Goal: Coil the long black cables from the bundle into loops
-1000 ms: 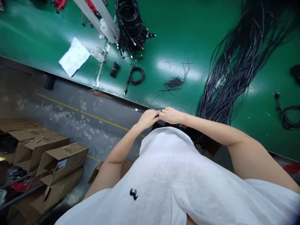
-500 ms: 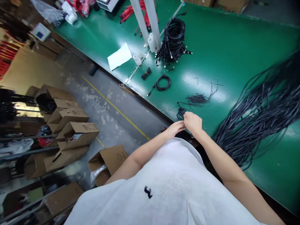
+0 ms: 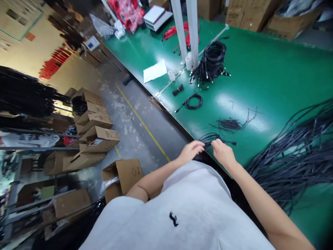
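A loosely coiled black cable (image 3: 208, 136) is at the near edge of the green table, with a connector end sticking out to the right. My right hand (image 3: 223, 152) is closed, its thumb and fingers pinching the right side of this coil. On the coil's left side, my left hand (image 3: 191, 152) has its fingers curled together against the cable; its exact grip is small in view. Just beyond lies a small pile of thin black ties (image 3: 230, 124). Further left, a finished-looking round coil of black cable (image 3: 194, 101) rests beside a small banded black bundle (image 3: 178, 90).
A large heap of loose black cables (image 3: 293, 152) covers the table's right side. Stacked black coils (image 3: 212, 60) stand by white posts (image 3: 192, 33). White paper (image 3: 155, 71) and red cables (image 3: 179, 33) lie farther back. Cardboard boxes (image 3: 130, 173) stand on the floor at left.
My hands have moved slightly apart, and more of the cable coil and its connector end shows between and beyond them. The camera view has shifted, so the table contents appear lower and further right.
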{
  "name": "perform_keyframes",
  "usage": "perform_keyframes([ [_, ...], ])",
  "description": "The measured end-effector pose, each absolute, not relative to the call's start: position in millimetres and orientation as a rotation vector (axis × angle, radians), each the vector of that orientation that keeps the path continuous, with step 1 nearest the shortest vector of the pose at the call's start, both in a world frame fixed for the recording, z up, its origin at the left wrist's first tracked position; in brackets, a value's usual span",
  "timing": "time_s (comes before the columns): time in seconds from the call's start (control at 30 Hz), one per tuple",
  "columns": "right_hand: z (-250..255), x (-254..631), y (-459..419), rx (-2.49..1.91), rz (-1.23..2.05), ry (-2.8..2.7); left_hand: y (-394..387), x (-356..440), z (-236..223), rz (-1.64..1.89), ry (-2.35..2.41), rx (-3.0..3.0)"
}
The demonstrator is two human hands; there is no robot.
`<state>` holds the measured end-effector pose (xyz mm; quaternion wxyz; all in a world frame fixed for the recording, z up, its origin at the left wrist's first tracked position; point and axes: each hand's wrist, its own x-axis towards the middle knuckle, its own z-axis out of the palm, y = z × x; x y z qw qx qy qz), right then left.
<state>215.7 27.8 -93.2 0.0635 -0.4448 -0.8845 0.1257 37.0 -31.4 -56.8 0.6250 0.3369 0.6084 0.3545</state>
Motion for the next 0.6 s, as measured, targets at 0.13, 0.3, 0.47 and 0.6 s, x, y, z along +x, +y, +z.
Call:
perform_keyframes([
  [0.13,-78,217,28,-1.072,0.404,-2.737,-9,12,-48,0.692,1.380,1.281],
  [0.3,-52,189,29,-1.576,0.459,-2.470,3,32,-80,0.690,1.207,1.008],
  [0.47,-47,173,46,-1.872,1.350,-1.599,6,37,-94,0.795,1.243,0.841],
  [0.6,-66,168,52,-1.539,2.182,-0.645,19,20,-93,0.649,1.361,0.992],
])
